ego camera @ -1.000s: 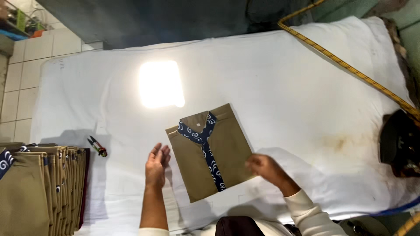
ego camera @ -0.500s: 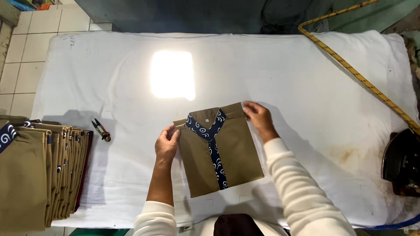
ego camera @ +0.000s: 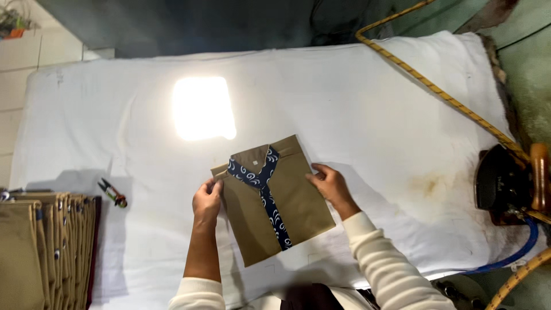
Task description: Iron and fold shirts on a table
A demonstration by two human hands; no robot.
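A folded khaki shirt (ego camera: pixel 274 201) with a dark blue patterned placket and collar lining lies flat near the middle of the white-padded counter (ego camera: pixel 356 103), collar end pointing far and slightly left, the whole packet tilted a little. The left hand (ego camera: pixel 206 201) rests at the shirt's left edge just below the collar, its grip narrow, fingers pinching the fold of cloth there. The right hand (ego camera: pixel 328 185) lies on the right edge of the shirt, fingers fairly flat and pressing the fabric down rather than closing around it. Both arms wear cream ribbed sleeves.

Left of the shirt, well apart, a small pair of thread snips (ego camera: pixel 112 193) lies on the padding. At the near left corner stands a stack of folded khaki garments (ego camera: pixel 43 252). On the right end sits a dark iron (ego camera: pixel 505 183), with a yellow braided cord (ego camera: pixel 436 86) running far and left from it and a blue hose (ego camera: pixel 516 252) curving near. A bright patch of light (ego camera: pixel 202 108) falls on the padding beyond the shirt.
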